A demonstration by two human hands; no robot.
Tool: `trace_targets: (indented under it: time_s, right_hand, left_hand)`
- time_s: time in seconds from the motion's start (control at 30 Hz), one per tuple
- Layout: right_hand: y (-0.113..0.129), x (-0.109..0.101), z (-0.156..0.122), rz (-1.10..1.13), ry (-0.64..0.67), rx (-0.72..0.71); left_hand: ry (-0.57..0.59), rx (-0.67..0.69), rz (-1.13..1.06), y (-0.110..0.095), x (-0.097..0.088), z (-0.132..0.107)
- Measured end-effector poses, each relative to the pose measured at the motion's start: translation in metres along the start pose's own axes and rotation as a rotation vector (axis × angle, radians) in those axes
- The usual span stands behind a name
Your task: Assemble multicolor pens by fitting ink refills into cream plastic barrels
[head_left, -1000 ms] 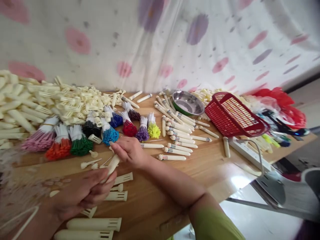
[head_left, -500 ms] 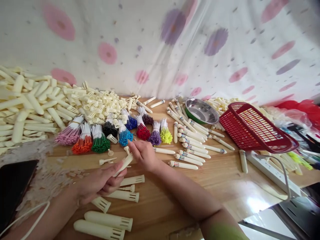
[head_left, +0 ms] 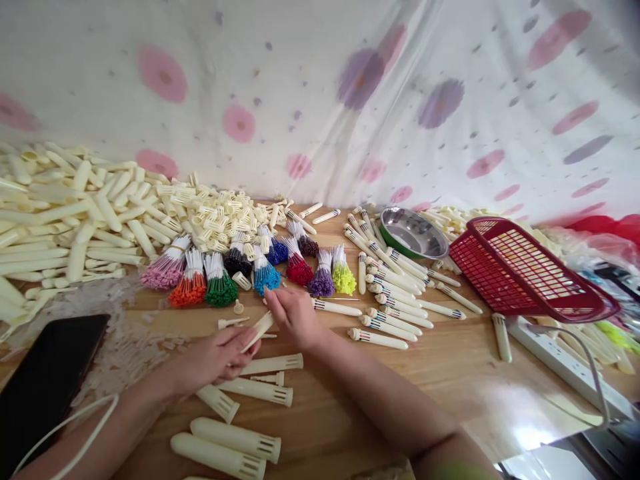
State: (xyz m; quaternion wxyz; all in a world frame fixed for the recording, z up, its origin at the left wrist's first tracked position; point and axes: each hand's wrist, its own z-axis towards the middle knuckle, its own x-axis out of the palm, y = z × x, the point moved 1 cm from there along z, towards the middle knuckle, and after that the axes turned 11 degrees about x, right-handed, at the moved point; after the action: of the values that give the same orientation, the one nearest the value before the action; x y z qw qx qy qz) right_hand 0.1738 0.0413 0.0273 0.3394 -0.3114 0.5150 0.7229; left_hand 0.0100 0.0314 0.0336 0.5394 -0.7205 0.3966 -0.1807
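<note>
While the left hand [head_left: 215, 357] rests low on the table [head_left: 450, 387], well to the left of the steel bowl [head_left: 413, 232] and nearer the person, its fingers are curled round the lower end of a cream pen barrel [head_left: 259, 328]. The barrel slants up and toward the bowl. The right hand [head_left: 296, 313], between that barrel and the bowl, has its thumb and fingertips pinched together right at the barrel's upper end (whether something thin sits between them is too small to tell).

Bundles of coloured sticks [head_left: 265, 277], pink through yellow, stand in a row left of the bowl, just beyond both hands. Finished pens [head_left: 395, 310] with striped ends lie fanned out in front of the bowl and to its near left, the closest one reaching almost to the right hand. A red basket [head_left: 520, 273] sits tilted just right of the bowl. Far left of the bowl spreads a heap of cream parts [head_left: 75, 213].

Loose barrels [head_left: 235, 440] with slotted ends lie flat well left of the bowl, closest to the person. A dark phone [head_left: 45, 380] lies farther left of the bowl than the barrels, by the table's near edge.
</note>
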Motion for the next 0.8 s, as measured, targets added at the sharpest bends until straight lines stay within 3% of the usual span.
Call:
trace_targets:
  time_s: [0.1,0.17,0.23,0.37,0.4,0.47,0.57,0.67,0.73,0.8]
  right_hand:
    - [0.004,0.003,0.009,-0.122,0.181,0.305]
    - [0.009,0.0,0.014,-0.109,0.192,0.281]
    - [0.014,-0.006,0.014,-0.018,0.09,0.086]
    - [0.025,-0.014,0.006,0.133,-0.095,-0.376]
    - [0.028,-0.014,0.004,0.146,-0.098,-0.401]
    - [0.032,-0.013,0.003,0.173,-0.049,-0.312]
    - [0.035,-0.005,0.004,0.202,0.073,-0.042]
    - [0.034,0.005,0.006,0.163,0.117,0.164]
    - [0.032,0.009,0.007,0.121,0.108,0.23]
    - [0.031,0.01,0.01,0.092,0.084,0.186]
  left_hand:
    - [-0.307,0.079,0.533,-0.009,-0.001,0.0]
    - [-0.385,0.109,0.635,-0.014,-0.003,-0.003]
    - [-0.306,0.142,0.411,-0.014,-0.005,-0.008]
    - [0.204,0.005,-0.479,-0.003,-0.002,-0.021]
    - [0.279,-0.027,-0.628,0.0,0.0,-0.023]
    - [0.258,-0.033,-0.735,0.003,0.002,-0.026]
    - [0.077,-0.003,-0.437,0.001,0.002,-0.026]
    - [-0.166,0.052,0.183,-0.005,-0.001,-0.022]
    - [-0.297,0.049,0.534,-0.007,-0.004,-0.019]
    - [-0.357,0.043,0.676,-0.006,-0.008,-0.019]
